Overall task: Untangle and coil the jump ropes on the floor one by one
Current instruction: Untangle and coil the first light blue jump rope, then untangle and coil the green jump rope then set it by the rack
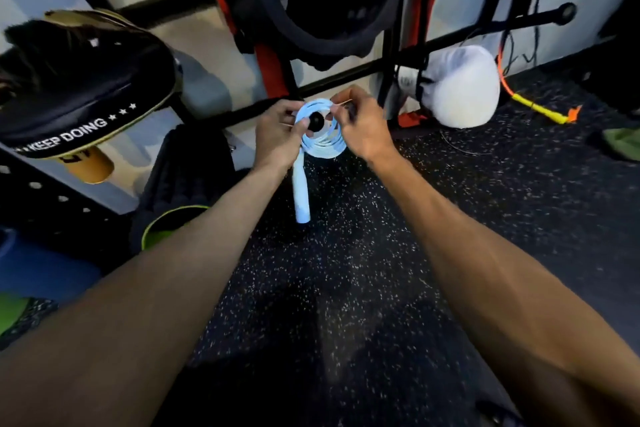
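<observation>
Coiling the blue rope above the floor, near the rack.

The person is holding the blue rope point(320, 135) in the air, already wound into a small coil, with one handle point(300, 194) hanging down from it. The left hand point(277, 139) is gripping the coil by its side, the fingers closed around it. The right hand point(360, 125) is pinching something thin at the top edge, perhaps the loose end; the view is too blurred to be sure. The coiling step is nearly finishing. Next, the end probably needs tucking in, tightly, so the loops are not springing open. A yellow rope point(540, 110) is lying on the floor point(346, 253) to the right, waiting.
</observation>
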`<state>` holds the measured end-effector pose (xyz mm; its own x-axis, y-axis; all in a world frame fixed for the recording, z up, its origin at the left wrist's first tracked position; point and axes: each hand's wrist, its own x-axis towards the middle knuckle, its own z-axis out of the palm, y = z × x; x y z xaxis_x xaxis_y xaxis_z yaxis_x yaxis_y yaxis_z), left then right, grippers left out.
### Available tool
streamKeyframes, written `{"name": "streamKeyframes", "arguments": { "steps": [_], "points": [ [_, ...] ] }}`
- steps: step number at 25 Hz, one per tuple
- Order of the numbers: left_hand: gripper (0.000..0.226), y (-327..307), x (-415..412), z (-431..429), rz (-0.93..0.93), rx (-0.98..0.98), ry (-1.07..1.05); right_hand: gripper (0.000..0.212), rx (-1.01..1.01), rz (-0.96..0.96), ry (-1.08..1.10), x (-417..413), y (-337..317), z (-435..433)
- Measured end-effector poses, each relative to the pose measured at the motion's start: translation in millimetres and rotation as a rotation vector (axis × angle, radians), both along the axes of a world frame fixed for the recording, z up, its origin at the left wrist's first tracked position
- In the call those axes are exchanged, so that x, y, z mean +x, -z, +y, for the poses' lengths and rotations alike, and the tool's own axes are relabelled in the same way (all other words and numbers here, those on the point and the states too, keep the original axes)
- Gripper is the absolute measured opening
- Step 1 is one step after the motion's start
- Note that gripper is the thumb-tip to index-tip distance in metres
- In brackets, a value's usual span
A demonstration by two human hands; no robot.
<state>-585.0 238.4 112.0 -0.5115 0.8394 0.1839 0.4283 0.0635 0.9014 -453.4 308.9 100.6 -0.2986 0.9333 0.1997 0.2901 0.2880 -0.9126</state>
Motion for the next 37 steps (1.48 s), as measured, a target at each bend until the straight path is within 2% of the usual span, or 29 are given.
{"name": "streamKeyframes", "arguments": {
  "steps": [5, 10, 15, 17, 20, 22, 24, 26, 31, 37],
  "points": [
    [0.024, 22, -24, 35, 0.077, -0.021, -0.097, 0.005, -0.016, 0.005, 0.039, -34, 37, 34],
    [0.045, 32, -57, 77, 0.183, -0.085, -0.208, 0.027, -0.155, 0.119, 0.138, -70, 57, 58],
    [0.033, 49, -73, 83, 0.213, -0.213, -0.152, 0.020, -0.288, 0.193, 0.132, -77, 69, 69],
    [0.034, 48, -69, 77, 0.188, -0.280, -0.098, 0.036, -0.325, 0.181, 0.066, -64, 66, 50],
    [0.050, 37, -49, 57, 0.294, -0.491, -0.034, 0.050, -0.321, 0.069, 0.044, -31, 62, 9],
    [0.060, 28, -34, 38, 0.316, -0.625, -0.036, 0.046, -0.303, -0.035, 0.071, -6, 62, -20],
    [0.055, 15, -14, 15, 0.326, -0.711, 0.030, 0.035, -0.359, -0.116, 0.103, 22, 53, -55],
    [0.038, -3, 13, -13, 0.397, -0.749, 0.135, 0.027, -0.388, -0.208, 0.117, 51, 40, -91],
    [0.022, -57, 94, -111, 0.575, -0.688, 0.418, 0.024, -0.345, -0.492, 0.189, 138, -37, -206],
    [0.008, -89, 172, -203, 0.692, -0.549, 0.763, 0.025, -0.402, -0.647, 0.353, 215, -96, -345]
  ]
}}
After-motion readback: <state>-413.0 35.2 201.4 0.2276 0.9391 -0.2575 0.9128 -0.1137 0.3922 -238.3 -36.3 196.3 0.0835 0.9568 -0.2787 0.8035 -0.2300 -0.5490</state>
